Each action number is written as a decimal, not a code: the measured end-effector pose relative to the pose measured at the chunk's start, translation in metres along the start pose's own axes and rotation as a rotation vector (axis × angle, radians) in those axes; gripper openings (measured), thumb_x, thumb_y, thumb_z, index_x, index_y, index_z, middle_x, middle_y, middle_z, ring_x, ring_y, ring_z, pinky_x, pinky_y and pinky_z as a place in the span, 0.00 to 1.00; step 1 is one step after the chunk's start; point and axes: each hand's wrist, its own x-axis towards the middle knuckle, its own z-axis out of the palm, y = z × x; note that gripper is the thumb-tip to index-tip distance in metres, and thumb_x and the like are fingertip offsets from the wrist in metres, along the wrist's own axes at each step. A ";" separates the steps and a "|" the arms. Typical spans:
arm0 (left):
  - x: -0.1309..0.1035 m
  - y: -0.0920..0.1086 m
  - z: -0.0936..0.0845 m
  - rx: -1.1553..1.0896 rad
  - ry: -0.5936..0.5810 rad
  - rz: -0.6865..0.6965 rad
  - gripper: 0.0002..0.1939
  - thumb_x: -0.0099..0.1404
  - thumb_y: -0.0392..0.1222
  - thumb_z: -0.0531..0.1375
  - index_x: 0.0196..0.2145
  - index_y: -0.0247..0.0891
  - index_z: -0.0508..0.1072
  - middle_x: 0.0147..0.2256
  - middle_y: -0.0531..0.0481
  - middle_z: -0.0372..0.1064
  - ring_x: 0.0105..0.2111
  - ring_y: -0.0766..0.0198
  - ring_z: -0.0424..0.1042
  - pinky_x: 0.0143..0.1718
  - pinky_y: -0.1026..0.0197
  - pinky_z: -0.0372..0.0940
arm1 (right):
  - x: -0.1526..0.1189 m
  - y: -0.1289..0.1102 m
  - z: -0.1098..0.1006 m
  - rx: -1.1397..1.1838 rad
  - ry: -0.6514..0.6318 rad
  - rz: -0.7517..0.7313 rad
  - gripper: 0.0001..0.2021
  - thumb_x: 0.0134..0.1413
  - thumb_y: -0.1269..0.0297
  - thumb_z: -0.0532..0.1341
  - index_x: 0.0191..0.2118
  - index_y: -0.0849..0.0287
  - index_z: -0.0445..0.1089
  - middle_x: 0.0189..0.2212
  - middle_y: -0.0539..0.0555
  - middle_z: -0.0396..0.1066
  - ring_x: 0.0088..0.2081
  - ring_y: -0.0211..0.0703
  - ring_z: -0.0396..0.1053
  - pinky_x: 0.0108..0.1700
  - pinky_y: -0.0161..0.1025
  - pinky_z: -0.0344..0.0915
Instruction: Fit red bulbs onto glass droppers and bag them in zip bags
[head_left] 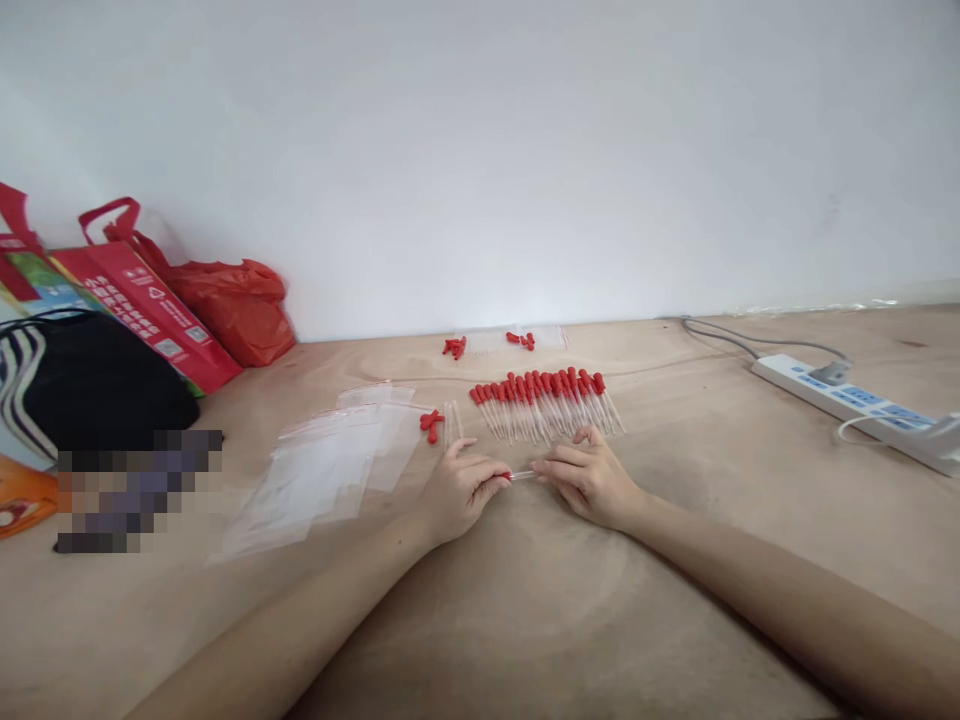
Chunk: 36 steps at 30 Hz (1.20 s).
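Between my two hands lies a dropper (522, 475), a clear tube with a red rubber bulb on its left end. My left hand (466, 490) pinches the bulb, mostly hidden by the fingers. The fingers of my right hand (589, 478) are closed on the other end of the tube. Just beyond, several red-bulbed droppers (544, 400) lie side by side in a row, bulbs toward the wall. A few loose red bulbs (431, 424) and bare clear tubes (453, 422) rest beyond my left hand.
Flat clear zip bags (322, 470) overlap on the left. Farther back, more red bulbs (454, 348) lie by a clear bag (487, 342). A white power strip (862, 405) with cables is at right. Red bags (236, 305) and a black bag (97, 385) stand at left.
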 end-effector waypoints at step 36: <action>0.006 -0.006 -0.010 0.314 0.159 0.138 0.07 0.63 0.39 0.52 0.32 0.41 0.70 0.29 0.54 0.72 0.36 0.63 0.68 0.53 0.47 0.40 | 0.033 -0.022 -0.005 -0.086 -0.199 0.084 0.10 0.53 0.69 0.51 0.32 0.60 0.70 0.25 0.52 0.69 0.28 0.37 0.60 0.34 0.39 0.44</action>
